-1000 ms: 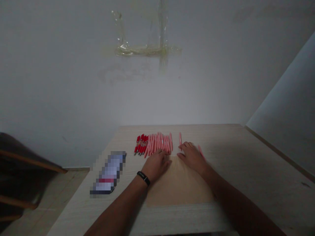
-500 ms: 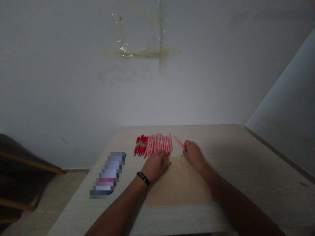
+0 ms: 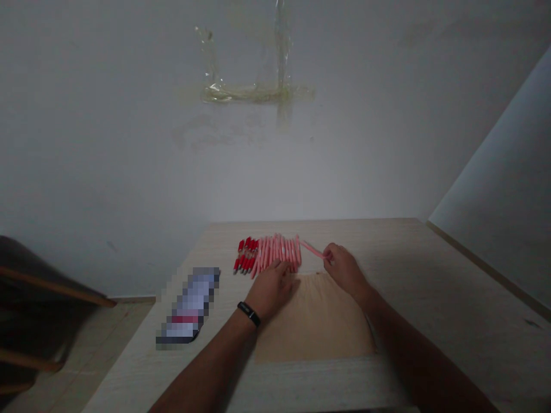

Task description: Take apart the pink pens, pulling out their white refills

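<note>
Between the fingers of my right hand (image 3: 344, 269) is one end of a pink pen (image 3: 313, 249), its other end pointing left toward a row of pens. That row of pink pens (image 3: 278, 250) lies side by side on the table, with several red pens (image 3: 245, 263) at its left end. My left hand (image 3: 273, 288), with a black band on the wrist, rests with fingers stretched out at the near ends of the pink pens. Its palm lies over the upper left of a flat beige cloth bag (image 3: 316, 321) with a gathered top edge.
A phone-like device (image 3: 189, 307), blurred out by large pixels, lies on the left of the pale wooden table (image 3: 430, 321). The wall (image 3: 365, 143) with strips of tape (image 3: 249, 93) rises behind the table. A dark piece of furniture with wooden bars (image 3: 55, 287) stands at the far left.
The pink pen in my right hand has turned flatter, and its free end has come slightly closer to the row. My left hand stays almost where it was.
</note>
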`<state>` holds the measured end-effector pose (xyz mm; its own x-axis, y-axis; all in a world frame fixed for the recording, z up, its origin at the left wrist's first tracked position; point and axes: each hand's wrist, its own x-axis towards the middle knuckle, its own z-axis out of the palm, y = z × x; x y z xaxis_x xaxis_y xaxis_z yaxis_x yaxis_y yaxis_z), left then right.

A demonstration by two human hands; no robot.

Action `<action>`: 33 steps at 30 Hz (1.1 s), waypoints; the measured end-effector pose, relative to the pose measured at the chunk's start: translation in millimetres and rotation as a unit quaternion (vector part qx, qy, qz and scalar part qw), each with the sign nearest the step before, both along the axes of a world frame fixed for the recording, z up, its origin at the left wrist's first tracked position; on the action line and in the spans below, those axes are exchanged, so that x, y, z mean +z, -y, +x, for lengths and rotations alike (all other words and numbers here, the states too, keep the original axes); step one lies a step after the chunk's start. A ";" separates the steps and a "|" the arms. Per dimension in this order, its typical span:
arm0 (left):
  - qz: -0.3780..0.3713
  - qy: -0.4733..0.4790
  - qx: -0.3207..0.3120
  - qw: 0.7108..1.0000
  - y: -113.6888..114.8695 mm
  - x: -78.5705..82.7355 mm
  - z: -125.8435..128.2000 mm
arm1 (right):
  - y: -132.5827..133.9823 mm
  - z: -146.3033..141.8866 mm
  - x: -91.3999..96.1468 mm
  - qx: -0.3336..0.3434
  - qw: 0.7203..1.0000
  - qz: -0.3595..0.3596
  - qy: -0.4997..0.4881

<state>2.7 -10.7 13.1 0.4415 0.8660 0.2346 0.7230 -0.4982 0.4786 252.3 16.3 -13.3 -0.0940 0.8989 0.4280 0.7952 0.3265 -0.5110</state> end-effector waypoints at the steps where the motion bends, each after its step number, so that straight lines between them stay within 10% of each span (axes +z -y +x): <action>1: 0.012 0.008 0.006 1.000 -0.3 1.3 0.0 | 2.3 -0.3 2.8 0.024 0.999 -0.015 -0.018; 10: 0.077 0.022 0.017 0.997 -4.5 7.4 -3.9 | 19.5 -5.9 19.3 0.207 0.976 -0.067 -0.017; 33: 0.038 -0.005 -0.047 0.998 -4.1 8.8 -4.0 | 26.6 -3.8 23.9 0.263 0.955 -0.049 0.125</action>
